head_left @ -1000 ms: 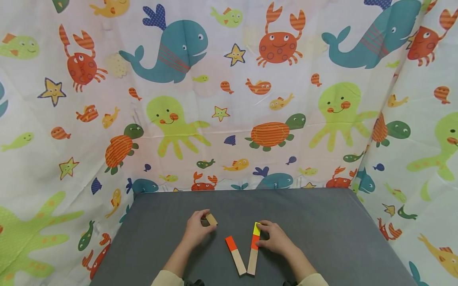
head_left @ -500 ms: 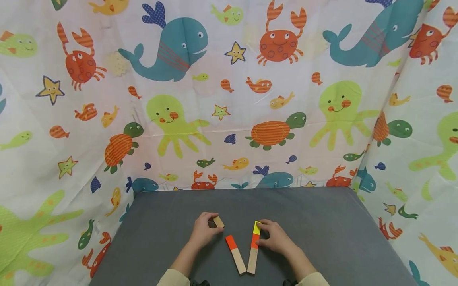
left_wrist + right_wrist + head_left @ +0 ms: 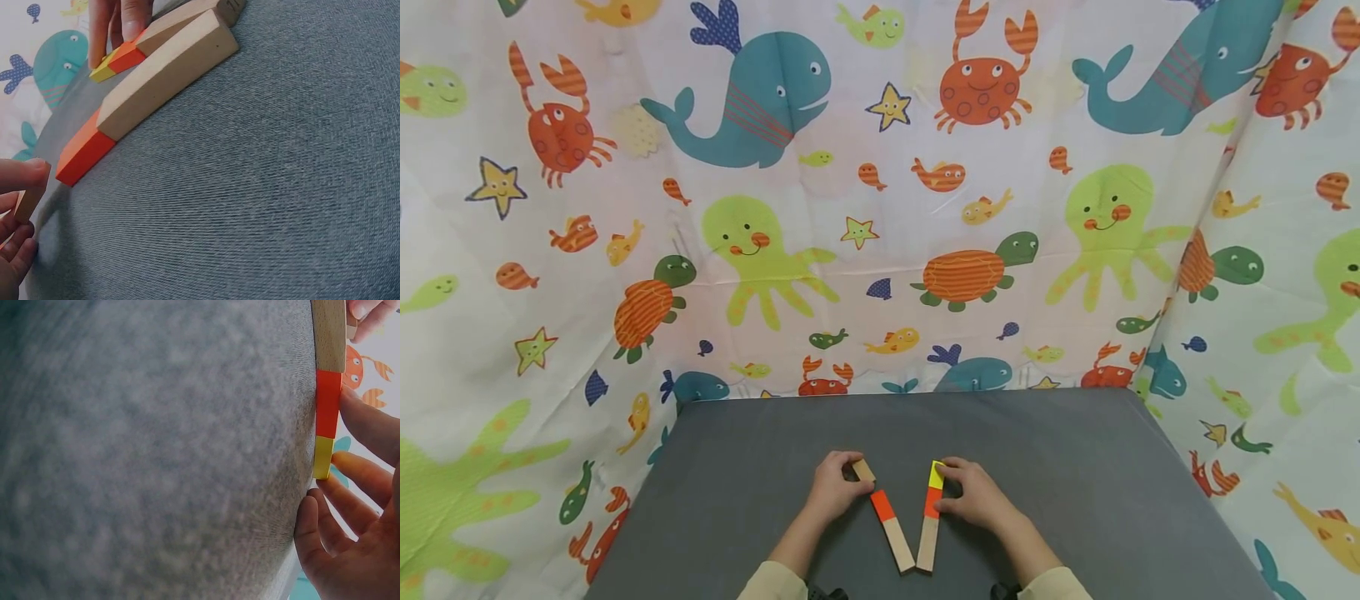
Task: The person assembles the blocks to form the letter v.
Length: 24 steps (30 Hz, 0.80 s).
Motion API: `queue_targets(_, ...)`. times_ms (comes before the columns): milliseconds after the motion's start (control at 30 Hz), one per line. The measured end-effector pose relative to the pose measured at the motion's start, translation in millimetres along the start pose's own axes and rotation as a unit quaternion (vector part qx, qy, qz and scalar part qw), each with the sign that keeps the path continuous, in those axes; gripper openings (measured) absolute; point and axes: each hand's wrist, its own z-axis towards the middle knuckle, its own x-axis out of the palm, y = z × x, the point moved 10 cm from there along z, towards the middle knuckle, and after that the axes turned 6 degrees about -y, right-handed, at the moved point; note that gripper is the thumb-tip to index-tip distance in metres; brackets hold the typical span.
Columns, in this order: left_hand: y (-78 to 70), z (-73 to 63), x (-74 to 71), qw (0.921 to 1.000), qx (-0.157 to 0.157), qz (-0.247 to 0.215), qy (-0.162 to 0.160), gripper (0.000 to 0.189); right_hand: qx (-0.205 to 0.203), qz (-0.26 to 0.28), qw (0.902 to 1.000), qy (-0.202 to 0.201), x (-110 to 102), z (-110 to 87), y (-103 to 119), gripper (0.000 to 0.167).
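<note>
My left hand (image 3: 833,487) pinches a small plain wooden block (image 3: 863,471) between thumb and fingers, close to the far end of an orange block (image 3: 882,505). That orange block lies end to end with a longer plain wooden block (image 3: 898,546). Beside it a second row runs from another long plain block (image 3: 928,543) through an orange block (image 3: 932,502) to a yellow block (image 3: 936,474). My right hand (image 3: 973,492) rests along this row. In the right wrist view its thumb (image 3: 369,422) touches the orange block and fingertips lie at the yellow block (image 3: 323,456).
The two rows form a narrow V on a grey cloth-covered table (image 3: 1075,467), their near ends close together. Behind and at both sides hangs a white curtain (image 3: 880,200) printed with sea animals.
My left hand has moved right and slightly nearer with the small wooden block, bringing it up to the left row's orange end. My right hand keeps its place at the other row.
</note>
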Motion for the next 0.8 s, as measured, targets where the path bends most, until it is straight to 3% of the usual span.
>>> queue_targets(800, -7.9, -2.7, 16.4, 0.9992, 0.007, 0.02, 0.033, 0.05, -0.001, 0.015, 0.9999, 0.005, -0.3, -1.8, 1.1, 0.066)
